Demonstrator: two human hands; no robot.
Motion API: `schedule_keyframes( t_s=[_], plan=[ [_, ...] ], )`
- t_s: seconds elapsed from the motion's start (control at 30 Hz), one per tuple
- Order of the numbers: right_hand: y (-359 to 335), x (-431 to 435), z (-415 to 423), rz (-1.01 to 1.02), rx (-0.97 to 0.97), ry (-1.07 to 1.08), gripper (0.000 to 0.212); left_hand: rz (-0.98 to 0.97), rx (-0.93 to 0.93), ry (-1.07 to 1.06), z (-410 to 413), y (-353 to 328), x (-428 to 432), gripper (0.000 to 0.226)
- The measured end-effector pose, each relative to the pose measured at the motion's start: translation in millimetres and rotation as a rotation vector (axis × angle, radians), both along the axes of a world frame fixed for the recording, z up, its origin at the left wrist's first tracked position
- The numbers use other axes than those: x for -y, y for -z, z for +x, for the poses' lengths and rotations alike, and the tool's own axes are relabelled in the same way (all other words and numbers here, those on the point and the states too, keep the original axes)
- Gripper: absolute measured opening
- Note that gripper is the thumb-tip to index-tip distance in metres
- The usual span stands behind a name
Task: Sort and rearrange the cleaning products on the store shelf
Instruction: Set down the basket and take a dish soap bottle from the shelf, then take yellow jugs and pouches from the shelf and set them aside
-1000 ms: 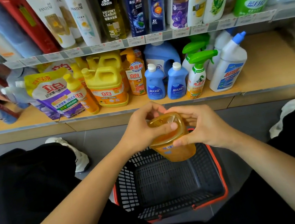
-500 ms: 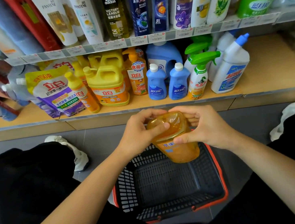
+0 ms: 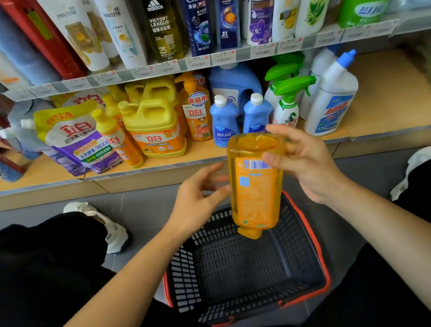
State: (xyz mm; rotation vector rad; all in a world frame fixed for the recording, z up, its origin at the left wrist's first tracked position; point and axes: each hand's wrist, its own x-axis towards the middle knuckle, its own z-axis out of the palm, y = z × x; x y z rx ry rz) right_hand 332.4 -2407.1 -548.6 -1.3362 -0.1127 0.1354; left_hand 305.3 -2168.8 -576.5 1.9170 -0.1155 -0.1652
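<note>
Facing a stocked store shelf (image 3: pixel 393 99) of wood; on the floor in front, a dark basket (image 3: pixel 299 237) rimmed in orange. Above the basket, upside down with cap pointing downward, an orange detergent bottle (image 3: pixel 254 194), gripped near its base by the right hand (image 3: pixel 311 166), thumb on the barcode label. Just beside the bottle, the left hand (image 3: pixel 195 205), fingers spread and loose, holding nothing.

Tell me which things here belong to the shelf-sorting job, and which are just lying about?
Part of the job:
- orange detergent bottle, held upside down by the right hand
- left hand, open beside it
- yellow Liby jug
- blue bottles
- green-trigger spray bottle
- lower shelf

Just around:
- black shopping basket
- Pantene bottle
- Clear bottle
- white shoes
</note>
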Motion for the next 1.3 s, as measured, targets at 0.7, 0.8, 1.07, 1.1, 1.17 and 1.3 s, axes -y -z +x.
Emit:
schedule_keyframes(
  t_s=[0.7,0.8,1.07,1.1,1.17,1.3],
  plan=[
    [19,57,45,0.043,-0.588,0.216,0.020,-0.002,-0.063,0.264,3,19,-26,0.014],
    [27,58,47,-0.127,-0.662,0.159,0.023,-0.192,-0.070,0.153,9,1,-27,0.020],
    [57,26,45,-0.276,-0.801,-0.130,0.046,-0.528,-0.151,0.026,38,-51,-38,0.020],
    [62,20,46,-0.282,-0.803,-0.170,0.045,-0.537,-0.162,0.026,41,-55,-39,0.019],
    [69,9,46,-0.315,-0.804,-0.238,0.042,-0.494,-0.172,0.042,49,-61,-42,0.020],
    [70,-13,57,-0.429,-0.666,-0.193,0.032,-0.285,-0.196,0.097,65,-61,-45,0.020]
  ],
)
